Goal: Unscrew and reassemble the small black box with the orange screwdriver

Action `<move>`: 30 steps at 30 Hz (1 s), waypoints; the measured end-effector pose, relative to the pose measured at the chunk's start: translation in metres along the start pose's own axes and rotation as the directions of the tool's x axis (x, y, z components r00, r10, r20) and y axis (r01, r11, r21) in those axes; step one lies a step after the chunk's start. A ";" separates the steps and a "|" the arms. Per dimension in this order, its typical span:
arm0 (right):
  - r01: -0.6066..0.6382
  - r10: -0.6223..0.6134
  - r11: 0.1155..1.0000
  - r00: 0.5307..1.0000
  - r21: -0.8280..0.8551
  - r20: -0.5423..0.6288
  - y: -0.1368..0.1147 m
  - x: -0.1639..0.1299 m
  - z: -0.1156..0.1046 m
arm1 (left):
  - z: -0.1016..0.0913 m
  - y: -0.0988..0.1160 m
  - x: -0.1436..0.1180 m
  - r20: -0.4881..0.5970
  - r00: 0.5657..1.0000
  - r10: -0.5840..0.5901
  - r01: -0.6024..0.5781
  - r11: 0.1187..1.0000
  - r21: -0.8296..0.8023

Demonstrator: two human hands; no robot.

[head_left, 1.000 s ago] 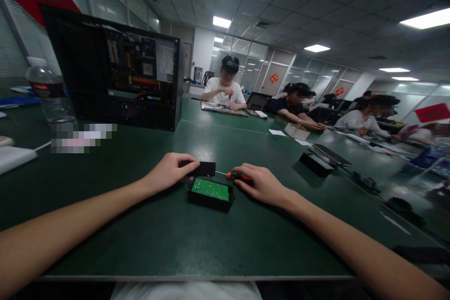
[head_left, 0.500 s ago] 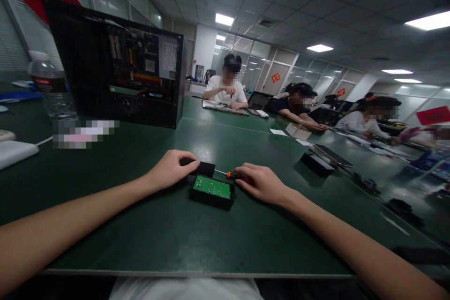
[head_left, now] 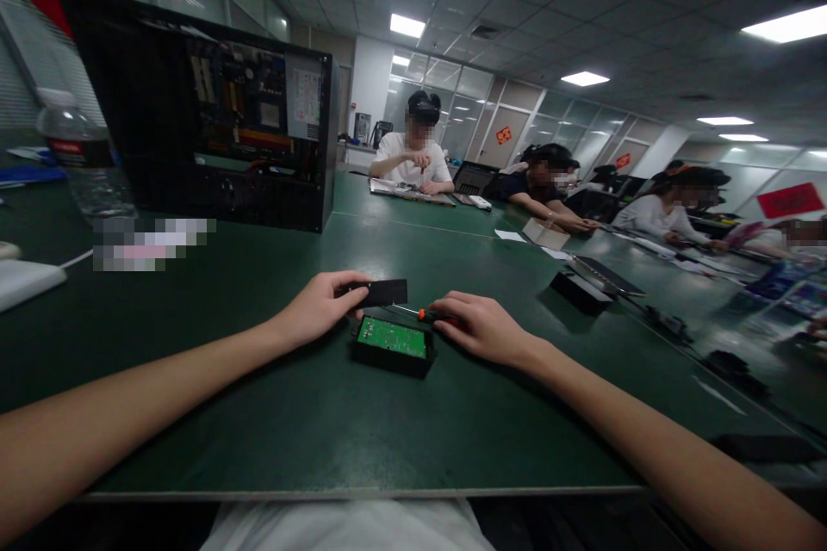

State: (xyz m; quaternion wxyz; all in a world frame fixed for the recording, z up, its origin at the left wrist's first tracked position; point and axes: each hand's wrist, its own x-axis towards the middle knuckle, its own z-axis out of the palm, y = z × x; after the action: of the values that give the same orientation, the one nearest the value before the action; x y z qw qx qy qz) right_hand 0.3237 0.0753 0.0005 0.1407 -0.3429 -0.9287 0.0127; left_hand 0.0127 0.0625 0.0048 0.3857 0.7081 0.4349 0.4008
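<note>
A small black box [head_left: 388, 355] with a green circuit board [head_left: 393, 336] showing in its open top sits on the green table [head_left: 323, 430] in front of me. My left hand [head_left: 320, 306] pinches a flat black cover [head_left: 382, 291] just above and behind the box. My right hand [head_left: 481, 329] grips a screwdriver [head_left: 423, 315] with an orange and black handle; its thin shaft points left toward the cover.
An open black computer case [head_left: 213, 129] stands at the back left, with a water bottle [head_left: 77, 159] beside it. A white device [head_left: 26, 282] lies at the far left. Several people work along the right side, near a black box [head_left: 581, 291] and small parts.
My left hand has lifted the black cover slightly and shifted it to the right. The view has tilted a little; the right hand stays on the screwdriver.
</note>
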 end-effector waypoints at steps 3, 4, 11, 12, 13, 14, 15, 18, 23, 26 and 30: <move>0.003 -0.003 1.000 1.000 -0.006 0.003 0.000 0.000 0.000 | 0.001 0.001 0.000 0.002 1.000 0.006 -0.006 1.000 -0.003; 0.004 -0.004 1.000 1.000 -0.006 0.006 0.000 0.000 0.000 | 0.001 0.001 0.000 0.002 1.000 0.011 -0.011 1.000 -0.004; 0.016 -0.016 1.000 1.000 0.000 0.002 0.000 0.001 0.000 | 0.001 0.001 -0.001 0.009 1.000 0.022 -0.022 1.000 -0.005; 0.018 -0.018 1.000 1.000 -0.001 0.000 0.000 0.001 0.000 | 0.001 0.002 -0.001 0.010 1.000 0.017 -0.017 1.000 -0.009; 0.021 -0.021 1.000 1.000 -0.001 -0.001 0.000 0.001 0.000 | 0.001 0.003 -0.002 0.012 1.000 0.009 -0.009 1.000 -0.015; 0.023 -0.023 1.000 1.000 -0.001 -0.002 0.000 0.001 -0.001 | 0.001 0.003 -0.002 0.010 1.000 0.000 0.000 1.000 -0.023; 0.026 -0.026 1.000 1.000 0.000 -0.003 0.000 0.001 -0.001 | 0.001 0.004 -0.002 0.007 1.000 -0.009 0.009 1.000 -0.030; 0.031 -0.031 1.000 0.999 -0.001 -0.008 0.001 0.001 -0.001 | 0.001 0.006 -0.003 -0.011 1.000 -0.003 0.003 1.000 -0.031; 0.070 -0.070 0.998 0.998 -0.003 -0.008 0.002 0.001 0.000 | 0.002 0.005 -0.004 -0.047 0.998 0.051 -0.050 0.999 0.015; 0.102 -0.101 0.995 0.995 0.003 -0.020 0.002 0.003 0.002 | 0.002 0.004 -0.003 -0.059 0.996 0.064 -0.061 0.997 0.053; 0.122 -0.121 0.993 0.992 0.007 -0.041 0.004 0.004 0.003 | 0.002 0.002 -0.002 -0.043 0.997 0.059 -0.058 0.998 0.012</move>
State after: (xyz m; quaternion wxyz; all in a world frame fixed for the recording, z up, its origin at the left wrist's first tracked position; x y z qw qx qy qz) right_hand 0.3224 0.0807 -0.0019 0.1616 -0.2853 -0.9447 0.0017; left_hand 0.0148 0.0598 0.0055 0.3605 0.7140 0.4243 0.4246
